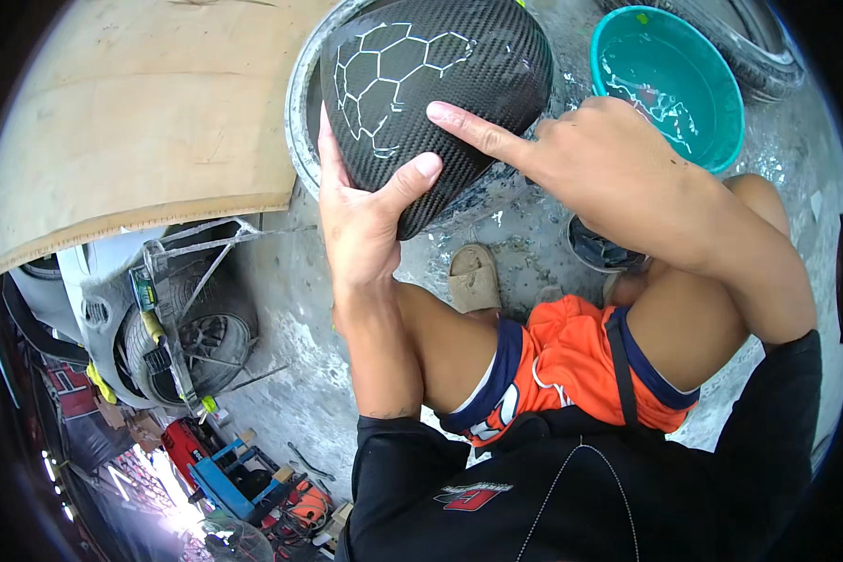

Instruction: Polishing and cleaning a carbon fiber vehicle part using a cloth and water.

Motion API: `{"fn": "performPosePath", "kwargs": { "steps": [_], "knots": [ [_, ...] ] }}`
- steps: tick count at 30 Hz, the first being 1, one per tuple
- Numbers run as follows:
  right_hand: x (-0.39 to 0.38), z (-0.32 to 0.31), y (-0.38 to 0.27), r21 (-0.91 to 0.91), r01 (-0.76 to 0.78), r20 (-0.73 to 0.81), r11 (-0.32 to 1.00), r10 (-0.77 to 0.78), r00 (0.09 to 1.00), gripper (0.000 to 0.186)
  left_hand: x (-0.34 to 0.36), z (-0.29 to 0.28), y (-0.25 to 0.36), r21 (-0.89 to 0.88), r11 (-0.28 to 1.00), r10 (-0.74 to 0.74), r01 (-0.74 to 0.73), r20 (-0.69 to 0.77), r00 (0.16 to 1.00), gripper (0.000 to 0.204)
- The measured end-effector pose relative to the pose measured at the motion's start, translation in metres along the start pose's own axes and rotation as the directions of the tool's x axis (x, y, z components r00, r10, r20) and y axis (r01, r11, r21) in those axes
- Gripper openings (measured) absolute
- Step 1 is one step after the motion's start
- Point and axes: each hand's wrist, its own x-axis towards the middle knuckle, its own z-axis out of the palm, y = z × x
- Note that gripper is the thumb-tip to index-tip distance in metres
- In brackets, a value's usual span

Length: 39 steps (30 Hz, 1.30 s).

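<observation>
Carbon-weave shell (440, 84) gripped by left hand (365, 211) fingers; right hand (599, 159) forefinger presses it, others curled.

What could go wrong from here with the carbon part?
The carbon part is gripped only by the left hand at its lower edge, so it might slip onto the concrete floor. The right hand presses one fingertip on it, perhaps smudging the white honeycomb lines. The teal basin sits close and could tip.
</observation>
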Motion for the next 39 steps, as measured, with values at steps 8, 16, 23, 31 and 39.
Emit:
{"fn": "performPosePath", "kwargs": {
  "steps": [8, 16, 23, 31, 39],
  "knots": [
    [-0.0048, 0.0001, 0.0034, 0.048, -0.005, 0.012, 0.999, 0.004, 1.000, 0.107, 0.0007, 0.0028, -0.0016, 0.004, 0.999, -0.043, 0.043, -0.019, 0.999, 0.104],
    [-0.0019, -0.0022, 0.0023, 0.026, 0.002, 0.023, 1.000, -0.003, 1.000, 0.110, 0.0025, 0.0007, -0.0023, -0.078, 0.995, -0.060, 0.061, 0.025, 0.998, 0.102],
    [-0.0005, 0.0015, 0.0045, 0.034, -0.001, -0.003, 0.999, 0.001, 1.000, 0.109, 0.0049, 0.0006, -0.0018, -0.118, 0.989, -0.081, 0.086, 0.053, 0.995, 0.098],
    [0.0006, 0.0000, 0.0052, -0.002, 0.041, 0.016, 0.999, -0.041, 0.999, 0.093, 0.0040, -0.0006, -0.0054, -0.060, 0.995, -0.074, 0.075, 0.014, 0.997, 0.101],
    [0.0006, 0.0002, 0.0044, 0.017, 0.030, 0.011, 0.999, -0.030, 0.999, 0.094, 0.0059, -0.0039, -0.0075, -0.123, 0.987, -0.101, 0.105, 0.037, 0.994, 0.100]
  ]
}}
